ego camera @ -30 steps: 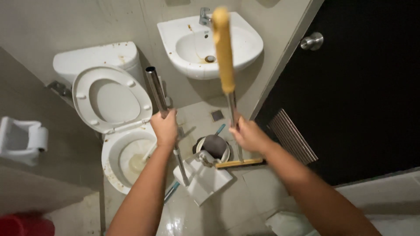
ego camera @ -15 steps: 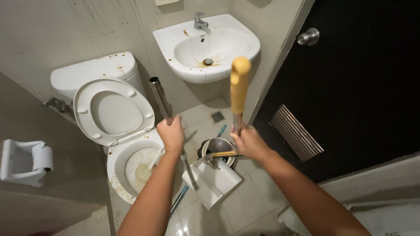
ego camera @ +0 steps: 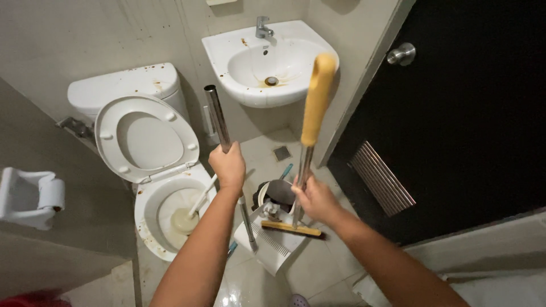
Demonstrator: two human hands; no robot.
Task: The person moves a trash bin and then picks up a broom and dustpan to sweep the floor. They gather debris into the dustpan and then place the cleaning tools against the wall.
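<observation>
Steel dustpan pole (ego camera: 219, 122) gripped in left hand (ego camera: 229, 166); yellow-handled broom (ego camera: 310, 131) in right hand (ego camera: 314, 199)

Left hand (ego camera: 228, 166) grips a shiny metal pole (ego camera: 219, 126). It stands up, leaning a bit, w/ its open top above the hand and a white dustpan (ego camera: 272, 245) at the bottom, below the hand. Right hand (ego camera: 314, 200) grips a broom (ego camera: 307, 149): yellow grip up top, metal stick, wooden head just under the hand, resting on the dustpan.
</observation>
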